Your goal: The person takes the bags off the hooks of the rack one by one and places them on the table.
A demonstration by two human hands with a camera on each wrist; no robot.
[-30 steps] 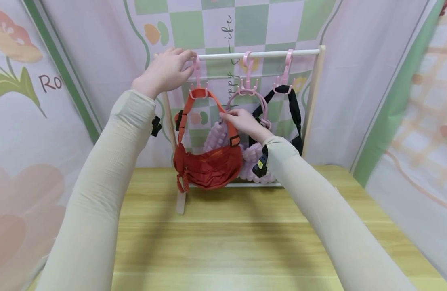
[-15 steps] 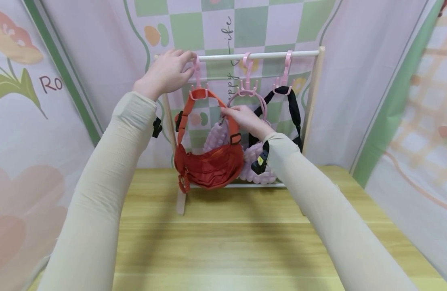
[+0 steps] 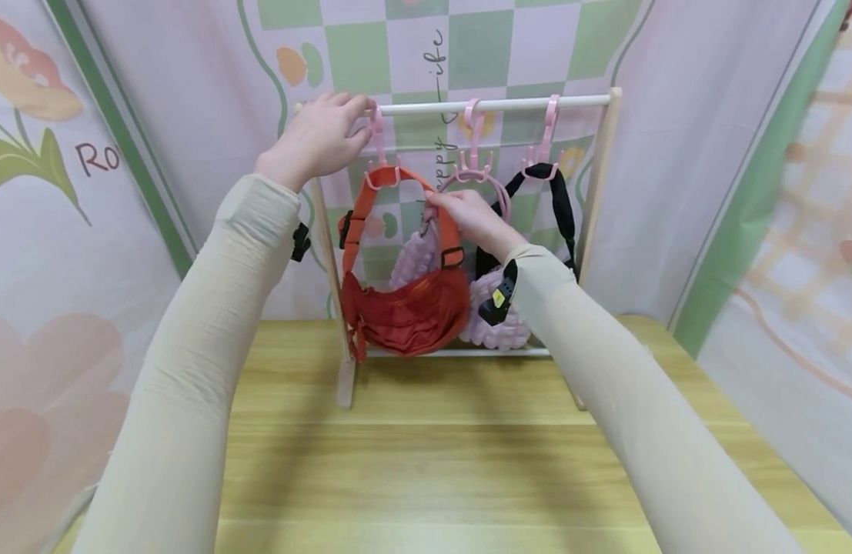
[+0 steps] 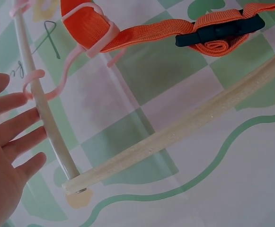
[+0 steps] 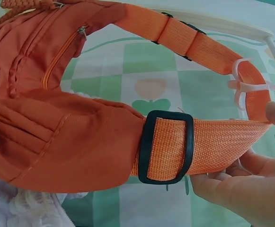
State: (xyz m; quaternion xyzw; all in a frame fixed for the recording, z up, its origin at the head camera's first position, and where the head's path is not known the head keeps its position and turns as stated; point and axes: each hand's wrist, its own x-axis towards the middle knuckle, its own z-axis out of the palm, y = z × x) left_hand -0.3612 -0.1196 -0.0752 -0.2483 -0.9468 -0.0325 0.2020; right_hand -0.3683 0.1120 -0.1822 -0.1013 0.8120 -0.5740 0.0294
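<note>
A red-orange waist bag hangs by its orange strap from a pink hook at the left of the rack. My right hand pinches that strap between thumb and fingers, above the black slider buckle. My left hand rests at the left end of the white rod, beside the top of the pink hook. In the left wrist view its fingers are spread and fairly straight against the rod. A black clip buckle sits on the strap's other side.
Behind the waist bag, a pink puffy bag hangs from the middle hook. A black strap loops over the right hook. The rack's wooden post stands at the right, on a wooden table.
My right hand has moved slightly up with the strap. The waist bag has shifted a little to the right and up. My left hand stays at the rod.
</note>
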